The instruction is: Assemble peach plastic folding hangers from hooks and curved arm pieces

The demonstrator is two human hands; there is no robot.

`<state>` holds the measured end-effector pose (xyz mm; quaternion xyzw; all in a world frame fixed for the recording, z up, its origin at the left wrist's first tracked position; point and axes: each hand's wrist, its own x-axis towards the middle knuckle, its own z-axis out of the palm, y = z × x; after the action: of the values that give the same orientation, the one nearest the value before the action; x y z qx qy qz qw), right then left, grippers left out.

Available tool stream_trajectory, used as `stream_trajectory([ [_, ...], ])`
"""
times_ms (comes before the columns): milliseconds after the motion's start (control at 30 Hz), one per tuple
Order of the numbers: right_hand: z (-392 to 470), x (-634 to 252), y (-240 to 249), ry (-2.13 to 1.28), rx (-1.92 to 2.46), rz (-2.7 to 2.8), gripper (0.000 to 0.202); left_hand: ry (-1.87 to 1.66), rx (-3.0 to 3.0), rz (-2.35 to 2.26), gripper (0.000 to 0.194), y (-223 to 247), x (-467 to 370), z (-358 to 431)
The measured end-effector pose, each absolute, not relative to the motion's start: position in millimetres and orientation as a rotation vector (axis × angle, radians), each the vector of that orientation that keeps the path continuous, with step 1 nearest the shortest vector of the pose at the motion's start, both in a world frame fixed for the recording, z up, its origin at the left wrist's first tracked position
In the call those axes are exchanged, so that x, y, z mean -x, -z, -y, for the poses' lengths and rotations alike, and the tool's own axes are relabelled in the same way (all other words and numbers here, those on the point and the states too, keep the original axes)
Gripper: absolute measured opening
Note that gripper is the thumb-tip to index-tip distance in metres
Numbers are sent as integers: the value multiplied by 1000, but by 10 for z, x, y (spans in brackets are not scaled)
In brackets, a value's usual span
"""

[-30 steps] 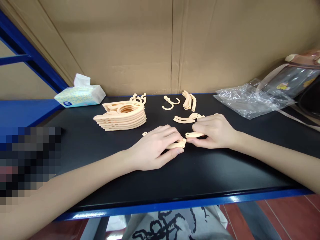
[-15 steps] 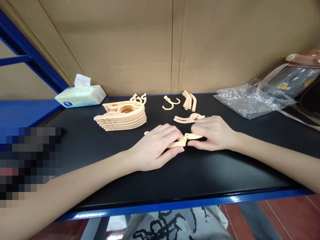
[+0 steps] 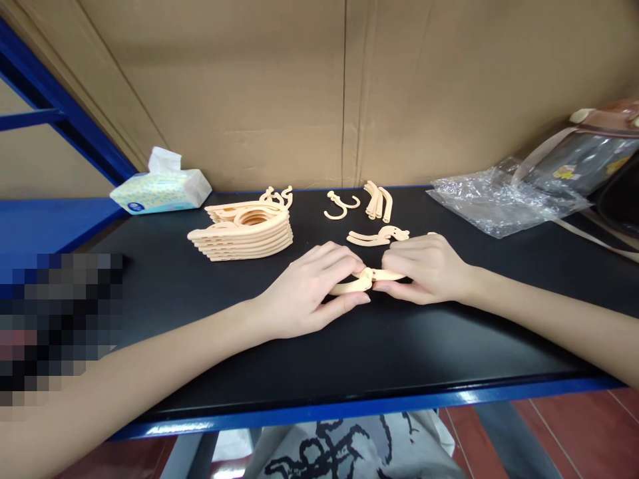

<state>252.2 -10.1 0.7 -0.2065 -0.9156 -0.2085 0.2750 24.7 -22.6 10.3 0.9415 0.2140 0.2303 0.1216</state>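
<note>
My left hand [image 3: 319, 289] is closed around a cream plastic hanger arm [image 3: 349, 287], its rounded end showing past my fingertips. My right hand [image 3: 424, 269] grips a second cream hanger arm [image 3: 389, 274]. The ends of the two pieces meet between my hands, low over the black table; whether they are locked together I cannot tell. Just behind my right hand lie loose curved hanger arms [image 3: 379, 235]. Farther back are two loose hooks [image 3: 342, 203] and a small bunch of curved bars [image 3: 378, 201].
A stack of folded cream hangers [image 3: 242, 236] stands left of centre, before a tissue pack [image 3: 160, 189]. Clear plastic wrapping [image 3: 504, 196] and a transparent bag [image 3: 574, 159] lie at the right. Cardboard [image 3: 249, 86] walls the back; a blue edge [image 3: 349, 407] borders the table's front.
The ends of the two hanger arms have come closer and now touch or overlap. My left hand has shifted slightly; my right hand has hardly moved.
</note>
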Motion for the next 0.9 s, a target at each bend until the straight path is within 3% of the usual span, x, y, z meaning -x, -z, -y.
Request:
stream_trajectory([
  [900,84,-2537,28,503,600,2499,38,-624,-2767,-592,20,-77,-250,201],
])
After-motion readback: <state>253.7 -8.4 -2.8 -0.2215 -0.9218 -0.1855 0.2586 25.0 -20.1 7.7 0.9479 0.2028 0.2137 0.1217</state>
